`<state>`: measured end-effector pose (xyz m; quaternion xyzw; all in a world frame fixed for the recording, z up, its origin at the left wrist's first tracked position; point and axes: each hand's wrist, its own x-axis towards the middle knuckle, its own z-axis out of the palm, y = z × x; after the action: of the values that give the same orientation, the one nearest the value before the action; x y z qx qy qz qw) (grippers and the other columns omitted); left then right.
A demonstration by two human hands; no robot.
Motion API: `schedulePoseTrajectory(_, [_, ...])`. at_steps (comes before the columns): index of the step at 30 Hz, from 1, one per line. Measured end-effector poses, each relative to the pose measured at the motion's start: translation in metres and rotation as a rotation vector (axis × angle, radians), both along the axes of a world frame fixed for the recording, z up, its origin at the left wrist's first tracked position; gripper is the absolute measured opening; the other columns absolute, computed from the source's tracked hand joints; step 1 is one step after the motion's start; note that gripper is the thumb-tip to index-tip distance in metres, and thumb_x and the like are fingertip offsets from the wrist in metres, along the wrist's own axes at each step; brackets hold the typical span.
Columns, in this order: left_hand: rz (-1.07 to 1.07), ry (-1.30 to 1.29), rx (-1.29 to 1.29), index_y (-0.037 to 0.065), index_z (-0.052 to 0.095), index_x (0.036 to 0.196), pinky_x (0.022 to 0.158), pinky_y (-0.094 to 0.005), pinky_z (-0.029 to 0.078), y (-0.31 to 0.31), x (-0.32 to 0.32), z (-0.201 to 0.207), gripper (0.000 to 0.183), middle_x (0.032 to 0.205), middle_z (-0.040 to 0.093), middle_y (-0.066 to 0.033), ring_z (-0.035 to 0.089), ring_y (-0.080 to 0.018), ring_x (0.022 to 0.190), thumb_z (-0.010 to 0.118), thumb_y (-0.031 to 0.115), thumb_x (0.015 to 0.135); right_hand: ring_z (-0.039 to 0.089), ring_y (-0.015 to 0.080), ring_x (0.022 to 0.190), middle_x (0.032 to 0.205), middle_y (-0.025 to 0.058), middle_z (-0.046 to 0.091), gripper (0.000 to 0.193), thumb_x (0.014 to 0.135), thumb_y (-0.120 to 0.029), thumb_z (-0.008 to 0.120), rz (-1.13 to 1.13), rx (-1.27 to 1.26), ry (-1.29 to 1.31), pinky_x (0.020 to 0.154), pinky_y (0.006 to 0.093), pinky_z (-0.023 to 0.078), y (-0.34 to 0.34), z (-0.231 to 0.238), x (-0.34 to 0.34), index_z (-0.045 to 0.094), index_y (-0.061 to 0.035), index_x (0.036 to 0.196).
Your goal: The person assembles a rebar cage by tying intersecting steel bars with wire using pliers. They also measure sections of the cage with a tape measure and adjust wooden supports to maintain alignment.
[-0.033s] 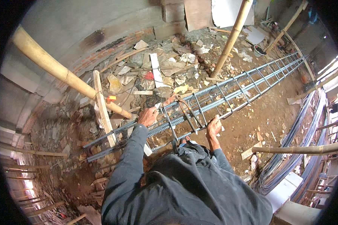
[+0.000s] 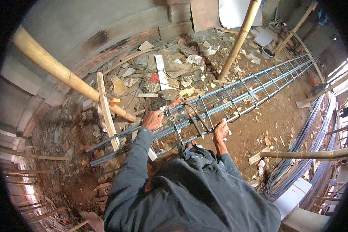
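A long rebar cage (image 2: 231, 101) of ribbed steel bars with square stirrups runs from the lower left to the upper right in front of me. My left hand (image 2: 152, 120) is closed over its far bar, just left of a stirrup. A small whitish bit shows at those fingertips; I cannot tell what it is. On the near bar, my right hand (image 2: 220, 132) is closed, its fingers partly hidden under the bar. Between my hands, a pair of pincers (image 2: 192, 117) with dark handles and a rusty head lies across the cage.
A wooden batten (image 2: 107, 110) props the cage's left end beside a slanting bamboo pole (image 2: 63, 75). Another bamboo pole (image 2: 239, 38) stands beyond the cage. Broken rubble (image 2: 174, 71) covers the ground by the wall. Bundled steel rods (image 2: 294, 154) lie at right, near a horizontal bamboo pole (image 2: 307, 154).
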<state>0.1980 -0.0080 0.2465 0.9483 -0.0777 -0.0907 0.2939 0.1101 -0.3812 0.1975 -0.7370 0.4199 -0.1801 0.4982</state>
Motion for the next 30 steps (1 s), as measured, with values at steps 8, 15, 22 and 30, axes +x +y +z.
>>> schedulePoseTrajectory(8, [0.020, -0.035, -0.022, 0.007, 0.073, 0.113, 0.082, -0.0567, 0.053, -0.008, 0.009, -0.003, 0.033, 0.099, 0.074, -0.0256, 0.070, -0.0478, 0.094, 0.061, 0.036, 0.100, 0.057, 0.0287, 0.066, 0.068, 0.0170, 0.059, 0.066, 0.112, -0.051, 0.051, 0.143, 0.201, -0.088, 0.070, 0.0511, 0.048, -0.026, -0.027, 0.007, 0.062, 0.0068, 0.082])
schedulePoseTrajectory(15, [0.214, -0.308, -0.468, 0.005, 0.067, 0.137, 0.101, -0.0471, 0.055, 0.018, -0.029, 0.019, 0.035, 0.131, 0.071, -0.0152, 0.068, -0.0326, 0.117, 0.068, 0.020, 0.105, 0.071, 0.0358, 0.070, 0.074, 0.0229, 0.070, 0.074, 0.105, -0.064, 0.055, 0.445, -0.105, 0.429, 0.073, 0.0550, 0.053, -0.042, 0.043, -0.011, 0.075, 0.0069, 0.095])
schedulePoseTrajectory(22, [0.994, -0.554, -0.458, -0.001, 0.070, 0.116, 0.089, -0.0383, 0.057, 0.061, -0.157, 0.049, 0.020, 0.109, 0.073, -0.0135, 0.070, -0.0236, 0.098, 0.067, 0.015, 0.105, 0.074, 0.0469, 0.083, 0.086, 0.0279, 0.073, 0.045, 0.103, -0.044, 0.069, 0.946, -0.596, 0.037, 0.075, 0.0540, 0.056, 0.071, 0.115, 0.029, 0.073, 0.0008, 0.100])
schedulePoseTrajectory(30, [1.157, -0.437, -0.483, 0.002, 0.071, 0.115, 0.076, -0.0348, 0.054, 0.018, -0.255, 0.042, 0.022, 0.105, 0.072, -0.0119, 0.067, -0.0221, 0.089, 0.075, 0.020, 0.101, 0.074, 0.0485, 0.094, 0.095, 0.0280, 0.076, 0.062, 0.100, -0.061, 0.064, 1.232, -0.830, 0.266, 0.081, 0.0596, 0.056, 0.184, 0.085, 0.089, 0.074, -0.0004, 0.108])
